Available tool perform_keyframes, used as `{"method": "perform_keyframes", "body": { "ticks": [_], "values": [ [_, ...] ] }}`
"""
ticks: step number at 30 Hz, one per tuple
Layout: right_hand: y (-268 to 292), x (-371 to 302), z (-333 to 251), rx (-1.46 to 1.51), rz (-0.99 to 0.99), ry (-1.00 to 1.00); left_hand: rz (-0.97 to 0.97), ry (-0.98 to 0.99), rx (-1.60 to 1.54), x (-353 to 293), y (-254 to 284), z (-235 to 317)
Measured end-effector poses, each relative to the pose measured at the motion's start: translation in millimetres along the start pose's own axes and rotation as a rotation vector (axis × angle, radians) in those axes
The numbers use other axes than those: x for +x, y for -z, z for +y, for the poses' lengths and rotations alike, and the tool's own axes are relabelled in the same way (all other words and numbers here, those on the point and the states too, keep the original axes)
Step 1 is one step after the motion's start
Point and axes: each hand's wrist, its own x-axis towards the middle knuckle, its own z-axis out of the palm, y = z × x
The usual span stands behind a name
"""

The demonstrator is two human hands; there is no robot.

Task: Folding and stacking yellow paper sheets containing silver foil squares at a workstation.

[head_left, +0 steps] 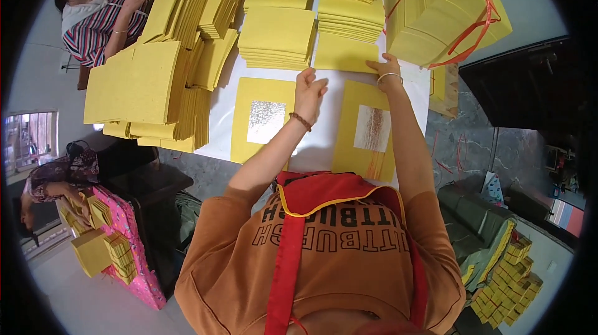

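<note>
Head view: left hand [309, 93] half-open, fingers loosely bent, nothing visible in it. Right hand [387, 72] has its fingers at the right edge of a flat yellow sheet [346, 53], perhaps steadying it; whether they pinch, I cannot tell. Two patched sheets [349, 107] lie nearer me on the white surface [219, 110], apart, probably to leave each patch uncovered. Beyond the left hand, a yellow stack [277, 39]; beyond the right, a bundle [430, 29], red-tied presumably against slipping.
</note>
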Motion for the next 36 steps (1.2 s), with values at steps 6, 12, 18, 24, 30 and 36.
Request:
{"method": "perform_keyframes", "body": {
  "ticks": [6,12,18,24,30,36],
  "values": [
    [22,-7,-14,0.236,-0.157,-0.183,0.205,0.131,-0.287,28,-25,-12],
    [60,-88,-27,0.349,-0.253,0.028,-0.156,0.209,-0.441,-3,-14,-2],
    [29,-118,-69,0.489,-0.256,0.273,-0.023,-0.324,0.043,-13,-30,84],
    [-85,-95,-111,0.551,-0.436,0.317,0.153,-0.749,0.335,86,54,123],
    [-131,-50,-73,0.221,-0.359,0.18,0.323,-0.714,0.962,104,83,118],
    [-132,-68,-77,0.25,-0.395,0.149,0.442,-0.805,0.899,106,88,119]
  ]
}}
